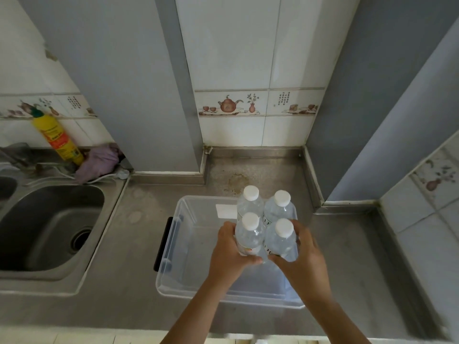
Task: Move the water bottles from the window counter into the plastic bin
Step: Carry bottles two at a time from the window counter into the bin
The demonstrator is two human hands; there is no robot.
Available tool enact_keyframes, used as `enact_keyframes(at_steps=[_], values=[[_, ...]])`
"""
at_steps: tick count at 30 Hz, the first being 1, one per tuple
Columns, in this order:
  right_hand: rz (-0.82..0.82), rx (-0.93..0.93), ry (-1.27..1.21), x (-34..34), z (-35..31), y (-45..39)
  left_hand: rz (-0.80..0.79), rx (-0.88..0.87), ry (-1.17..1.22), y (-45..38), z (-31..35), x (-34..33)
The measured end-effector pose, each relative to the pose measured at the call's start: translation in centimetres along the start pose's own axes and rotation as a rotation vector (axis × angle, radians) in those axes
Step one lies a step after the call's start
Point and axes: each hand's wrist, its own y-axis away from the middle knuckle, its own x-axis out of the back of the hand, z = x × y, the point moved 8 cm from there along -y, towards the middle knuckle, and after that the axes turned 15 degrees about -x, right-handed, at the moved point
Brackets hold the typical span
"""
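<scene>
Standing clear white-capped water bottles [267, 222]

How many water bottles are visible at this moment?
4, clustered upright over the plastic bin: far-left bottle, far-right bottle, near-left bottle gripped by the left hand, near-right bottle gripped by the right hand. None appears hidden.

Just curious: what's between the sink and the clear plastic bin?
In the head view, only bare steel counter lies between the sink and the plastic bin.
</scene>
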Motion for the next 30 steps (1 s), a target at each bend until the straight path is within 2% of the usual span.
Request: enact_keyframes(at_steps=[4,9,16,19,23,30], values=[[0.035,0.004,0.088,1.0,-0.4,0.5,-0.021,-0.036,-0.025,0.6,1.5,0.7],[0.120,0.008,0.180,2.5,-1.8,2.1,-0.011,-0.168,-0.152,1.8,4.8,2.7],[0.339,0.053,0.294,6.5,-4.1,6.6,0.172,-0.637,-0.580,5.1,11.5,5.9],[0.430,0.014,0.338,7.7,-4.3,9.2,0.130,-0.784,-0.671,6.7,13.5,5.4],[0.496,-0.098,0.381,8.6,-2.8,13.6,0.038,-0.895,-0.719,8.5,14.8,4.4],[0.576,-0.286,0.476,10.4,0.4,22.1,-0.174,-1.061,-0.692,13.1,16.5,0.5]])
